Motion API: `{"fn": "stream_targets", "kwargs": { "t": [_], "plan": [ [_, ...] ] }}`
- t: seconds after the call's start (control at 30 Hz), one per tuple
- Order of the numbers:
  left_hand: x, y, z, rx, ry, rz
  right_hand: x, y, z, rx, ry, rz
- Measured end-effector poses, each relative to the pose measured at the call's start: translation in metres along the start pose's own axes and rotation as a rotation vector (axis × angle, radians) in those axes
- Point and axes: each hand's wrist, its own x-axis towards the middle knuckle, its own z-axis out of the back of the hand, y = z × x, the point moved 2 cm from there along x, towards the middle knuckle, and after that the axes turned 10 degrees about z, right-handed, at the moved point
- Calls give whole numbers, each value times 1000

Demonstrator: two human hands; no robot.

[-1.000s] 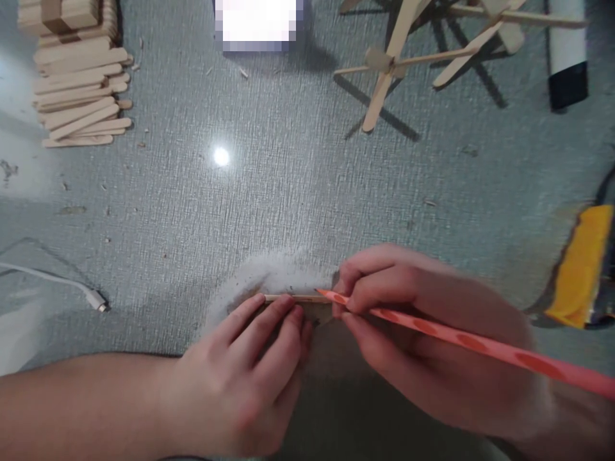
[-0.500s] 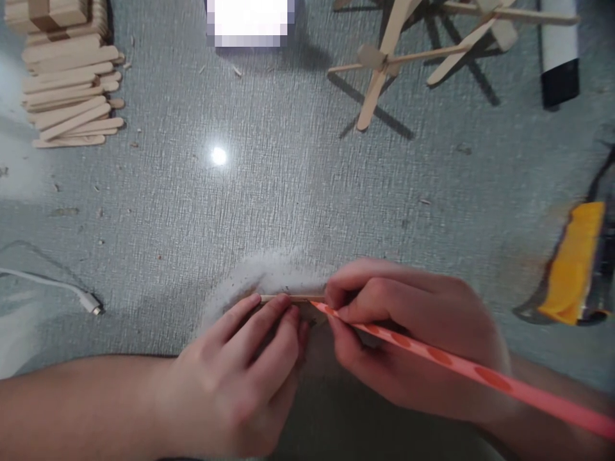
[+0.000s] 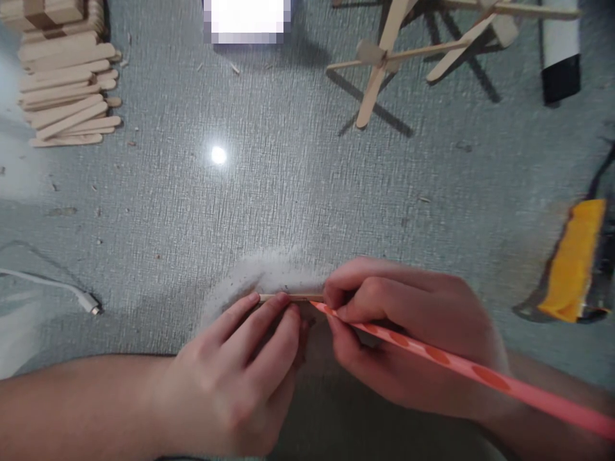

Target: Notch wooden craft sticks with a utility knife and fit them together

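My left hand [image 3: 245, 378] is closed on a thin wooden craft stick [image 3: 307, 297], its fingertips along the stick's upper edge near the table's front. In my right hand [image 3: 408, 346] is a pink pencil with orange spots [image 3: 435, 356], slanting down to the right. The pencil's tip touches the stick between the two hands. Right fingertips also meet the stick's right end, which they cover. The fingers hide the lower part of the stick and whatever lies beneath it.
Loose craft sticks [image 3: 72, 105] and a bundled stack [image 3: 52, 22] lie upper left. A frame of joined sticks [image 3: 379, 57] stands upper right, near a white and black object [image 3: 561, 77]. A yellow and black item [image 3: 574, 262] sits right, a white cable [image 3: 72, 291] left.
The view has shifted very slightly, so the far objects sit a little higher. Both hands, the stick and the pencil keep nearly the same pose.
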Motion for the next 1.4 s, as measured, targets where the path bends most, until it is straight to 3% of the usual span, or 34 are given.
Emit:
{"fn": "stream_targets", "kwargs": {
  "t": [0.43, 0.87, 1.4],
  "plan": [
    [-6, -2, -5, -15, -22, 25, -1, 1, -1, -21, 22, -35],
    [3, 0, 2, -28, -5, -17, -2, 1, -2, -36, 12, -33],
    [-3, -2, -5, -31, -35, 40, 0, 1, -2, -41, 13, -4]
  ]
}}
